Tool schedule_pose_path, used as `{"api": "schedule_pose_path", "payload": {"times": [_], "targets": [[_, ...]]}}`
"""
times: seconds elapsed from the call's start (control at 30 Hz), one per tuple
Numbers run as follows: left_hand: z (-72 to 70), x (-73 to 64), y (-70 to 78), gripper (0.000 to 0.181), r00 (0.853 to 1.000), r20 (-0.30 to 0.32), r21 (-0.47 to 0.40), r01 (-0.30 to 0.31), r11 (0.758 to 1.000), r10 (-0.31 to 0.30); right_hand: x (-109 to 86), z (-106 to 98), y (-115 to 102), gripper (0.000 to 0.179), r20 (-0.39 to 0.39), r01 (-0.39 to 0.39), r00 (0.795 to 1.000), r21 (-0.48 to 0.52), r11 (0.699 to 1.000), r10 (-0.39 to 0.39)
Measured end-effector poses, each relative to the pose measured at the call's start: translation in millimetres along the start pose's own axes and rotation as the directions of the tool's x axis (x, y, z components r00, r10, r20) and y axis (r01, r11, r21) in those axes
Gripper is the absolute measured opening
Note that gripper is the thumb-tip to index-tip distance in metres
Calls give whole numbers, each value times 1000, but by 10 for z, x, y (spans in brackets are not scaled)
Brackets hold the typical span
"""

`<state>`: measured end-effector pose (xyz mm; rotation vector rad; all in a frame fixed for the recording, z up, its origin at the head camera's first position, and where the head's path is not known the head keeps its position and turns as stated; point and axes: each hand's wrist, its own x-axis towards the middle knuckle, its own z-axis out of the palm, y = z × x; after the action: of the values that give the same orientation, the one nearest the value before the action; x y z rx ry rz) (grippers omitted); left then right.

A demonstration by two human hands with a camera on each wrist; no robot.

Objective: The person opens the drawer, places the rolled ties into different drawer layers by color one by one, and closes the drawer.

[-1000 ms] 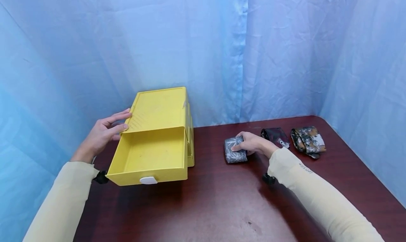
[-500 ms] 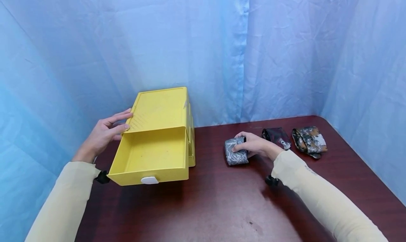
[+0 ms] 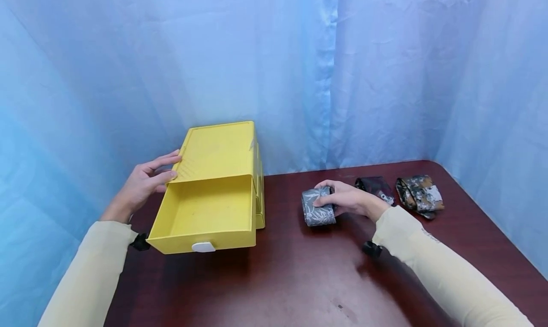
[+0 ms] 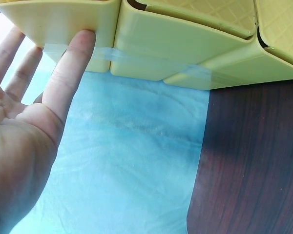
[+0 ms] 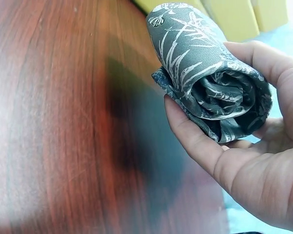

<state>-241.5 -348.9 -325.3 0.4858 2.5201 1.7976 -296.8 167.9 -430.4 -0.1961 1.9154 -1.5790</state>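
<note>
My right hand (image 3: pixel 348 199) grips a rolled grey cloth (image 3: pixel 318 213) printed with white leaves. In the right wrist view, the spiral end of this roll (image 5: pixel 224 100) faces the camera, thumb on one side and fingers on the other, with a blurred shadow on the table beside it. On the left stands a yellow drawer unit (image 3: pixel 220 148), its top drawer (image 3: pixel 205 215) pulled out and bare inside. My left hand (image 3: pixel 143 184) rests against the unit's upper left side. Its fingers are fairly straight on the yellow wall (image 4: pixel 83 22) in the left wrist view.
Two more folded cloths lie at the back right of the dark red table (image 3: pixel 291 279): a maroon one (image 3: pixel 374 188) and a camouflage one (image 3: pixel 421 193). A white pull tab (image 3: pixel 203 247) sits on the drawer front. Blue curtains (image 3: pixel 295 70) surround the table.
The right hand keeps its grip on the grey roll, which has tipped a little so more of its printed face shows. The left hand stays against the drawer unit. The head view has shifted slightly.
</note>
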Motion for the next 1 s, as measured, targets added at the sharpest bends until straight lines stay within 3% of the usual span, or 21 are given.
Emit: {"api": "schedule_pose_path", "payload": {"times": [0.63, 0.83, 1.0], "targets": [[17, 62, 37, 47, 1000, -2, 56, -3, 998, 3, -223, 139, -417, 65, 36, 52, 998, 73, 996, -55], [45, 23, 32, 48, 999, -14, 70, 33, 997, -32, -273, 231, -502, 64, 26, 53, 998, 126, 991, -57], [51, 40, 9, 48, 1000, -12, 60, 27, 998, -26, -289, 252, -613, 64, 25, 55, 998, 173, 983, -60]]}}
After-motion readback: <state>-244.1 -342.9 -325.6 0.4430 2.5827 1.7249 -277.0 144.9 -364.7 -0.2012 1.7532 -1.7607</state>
